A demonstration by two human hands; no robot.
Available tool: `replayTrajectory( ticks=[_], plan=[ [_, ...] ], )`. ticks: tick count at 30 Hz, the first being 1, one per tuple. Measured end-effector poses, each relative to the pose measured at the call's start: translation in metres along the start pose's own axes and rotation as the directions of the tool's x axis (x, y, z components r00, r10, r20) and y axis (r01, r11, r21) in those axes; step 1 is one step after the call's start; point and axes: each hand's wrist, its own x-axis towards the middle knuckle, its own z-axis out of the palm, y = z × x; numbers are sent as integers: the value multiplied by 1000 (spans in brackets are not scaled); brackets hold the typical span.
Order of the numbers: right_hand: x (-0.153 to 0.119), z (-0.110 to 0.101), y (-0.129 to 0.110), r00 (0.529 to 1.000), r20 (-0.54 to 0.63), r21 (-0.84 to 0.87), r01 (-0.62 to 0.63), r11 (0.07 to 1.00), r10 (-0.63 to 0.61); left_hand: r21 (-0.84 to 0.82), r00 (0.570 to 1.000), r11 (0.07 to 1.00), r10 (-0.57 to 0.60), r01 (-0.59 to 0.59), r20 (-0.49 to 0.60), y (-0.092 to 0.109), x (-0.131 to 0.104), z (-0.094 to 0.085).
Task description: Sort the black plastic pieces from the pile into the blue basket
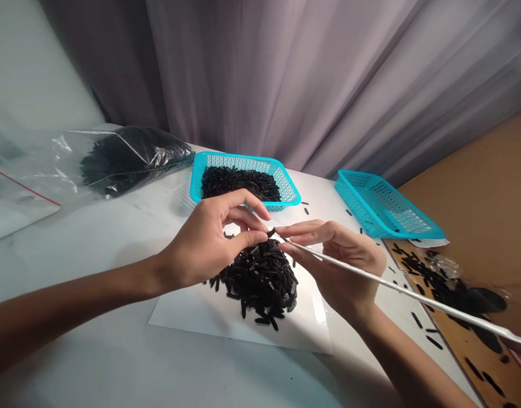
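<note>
My left hand (209,238) pinches a small black strip (271,232) between thumb and fingertips, above the pile. My right hand (343,263) is close beside it, thumb and fingers closed about the tip end of a long, thin whitish rod (396,290). That rod slants down to the right edge of the view, and its narrow tip is next to the strip; whether they touch I cannot tell. Below both hands, a heap of black strips (264,272) lies on a white sheet (188,318).
Behind the hands stands a turquoise basket (289,190) holding many black strips. A second turquoise basket (373,207) sits at right. A clear plastic bag (69,164) with black pieces lies at left. Loose strips (434,341) are scattered along the right table edge. Grey curtains (260,73) hang behind.
</note>
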Motion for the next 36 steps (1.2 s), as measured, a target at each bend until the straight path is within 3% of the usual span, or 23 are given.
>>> replayTrajectory(
  ticks=[9, 12, 14, 17, 20, 23, 26, 28, 32, 36],
  plan=[
    [-1, 0, 1, 997, 13, -63, 75, 995, -74, 8, 999, 999, 39, -39, 1, 4, -1, 1],
    [-2, -1, -3, 981, 62, -177, 195, 965, -186, 22, 999, 999, 33, -33, 3, 4, -2, 2],
    [-3, 0, -6, 937, 161, -312, 347, 884, -310, 37, 1000, 999, 27, -27, 8, 3, -3, 3],
    [-4, 3, -7, 827, 300, -453, 562, 692, -476, 45, 1000, 999, -7, 6, 23, 0, -3, 4],
    [-2, 2, -1, 772, 333, -502, 631, 591, -542, 24, 997, 998, -59, 58, 46, -3, -2, 5],
    [4, -7, 8, 825, 251, -559, 550, 620, -506, 14, 995, 996, -89, 89, 39, -3, -1, 4],
    [11, -15, 12, 938, 26, -547, 302, 781, -345, 24, 995, 995, -97, 96, 23, 0, -1, 2],
    [14, -16, 11, 981, -81, -413, 126, 902, -175, 26, 996, 996, -91, 90, 27, 2, -1, 2],
    [16, -13, 3, 998, -63, -147, -29, 989, 20, 30, 997, 997, -78, 77, 23, 2, 0, 3],
    [12, -11, -1, 999, 43, -98, 30, 995, -26, 19, 997, 997, -78, 78, 23, 2, 2, 3]
  ],
)
